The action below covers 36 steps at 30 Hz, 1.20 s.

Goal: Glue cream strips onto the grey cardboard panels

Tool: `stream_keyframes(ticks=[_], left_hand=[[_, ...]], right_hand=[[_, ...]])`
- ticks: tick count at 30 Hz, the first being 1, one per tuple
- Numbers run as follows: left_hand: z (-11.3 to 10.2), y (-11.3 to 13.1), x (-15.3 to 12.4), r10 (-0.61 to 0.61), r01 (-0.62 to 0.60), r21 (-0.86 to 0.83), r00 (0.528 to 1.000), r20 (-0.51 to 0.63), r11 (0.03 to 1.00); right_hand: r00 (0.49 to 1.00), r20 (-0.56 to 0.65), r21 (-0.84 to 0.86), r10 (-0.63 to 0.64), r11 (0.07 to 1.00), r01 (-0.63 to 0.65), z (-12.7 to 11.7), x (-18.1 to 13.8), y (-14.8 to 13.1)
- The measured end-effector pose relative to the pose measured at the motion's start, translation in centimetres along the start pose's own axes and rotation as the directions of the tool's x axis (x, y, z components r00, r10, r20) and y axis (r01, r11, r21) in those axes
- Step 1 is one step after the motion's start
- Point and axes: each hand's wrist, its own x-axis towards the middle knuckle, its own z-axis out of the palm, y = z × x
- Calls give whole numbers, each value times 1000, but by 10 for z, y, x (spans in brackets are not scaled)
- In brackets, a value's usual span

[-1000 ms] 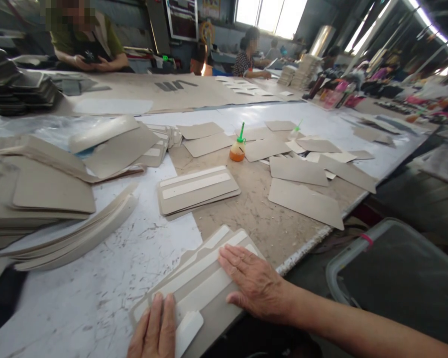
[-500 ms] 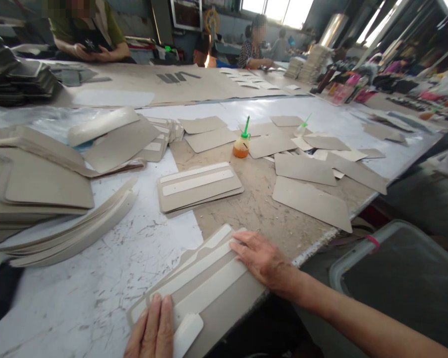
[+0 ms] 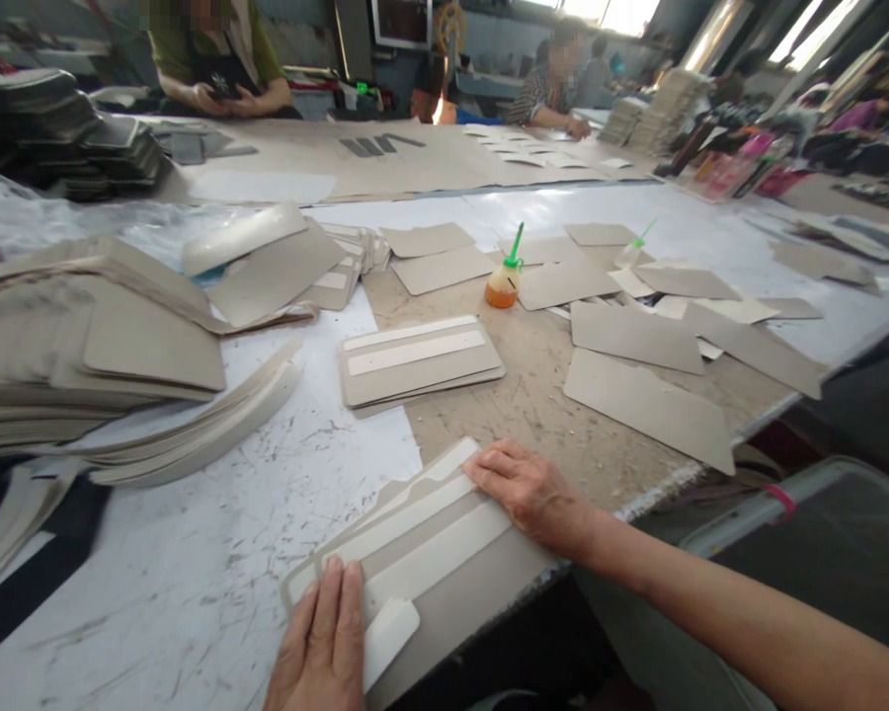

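Greyish-beige boards (image 3: 481,583) lie overlapped at the table's near edge, with pale strips across them. My left hand (image 3: 324,637) rests on the near end of one long pale strip (image 3: 415,515), fingers stretched out flat. At that strip's far end my right hand (image 3: 537,499) presses with its fingertips, the fingers slightly bent and the thumb hidden. A short pale strip bundle (image 3: 391,632) lies just right of my left fingers. Beyond my hands sits a small stack of boards (image 3: 422,363) with white strips on top.
A squeeze bottle (image 3: 502,286) with green nozzle and orange liquid stands mid-table. Loose boards (image 3: 648,405) spread to the right. Board stacks (image 3: 148,336) and curved strips (image 3: 214,434) lie left. A clear plastic bin (image 3: 822,553) is below the right edge. Two people sit across the table.
The camera view has turned slightly left, so everything appears shifted to the right. Both hands stay on the same strip, with almost no movement against the boards.
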Motion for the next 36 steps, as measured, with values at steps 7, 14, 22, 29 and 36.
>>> stream_keyframes(ticks=[7, 14, 22, 29, 36], left_hand=[[-3, 11, -3, -132, 132, 3, 990, 49, 991], [4, 16, -7, -171, 171, -1, 985, 24, 985], [3, 12, -9, -112, 104, 108, 992, 64, 989], [3, 24, -4, -280, 277, 56, 958, 57, 959], [2, 25, -3, -289, 288, 15, 956, 52, 957]], right_hand=[[999, -20, -61, -28, 998, 26, 9, -5, 3], [992, 28, -192, -120, 974, 123, -3, -2, 1], [958, 204, -279, -199, 927, 252, -7, 22, 7], [972, 208, -343, -110, 922, 178, -25, 30, -11], [976, 182, -483, -122, 853, 197, -21, 30, -31]])
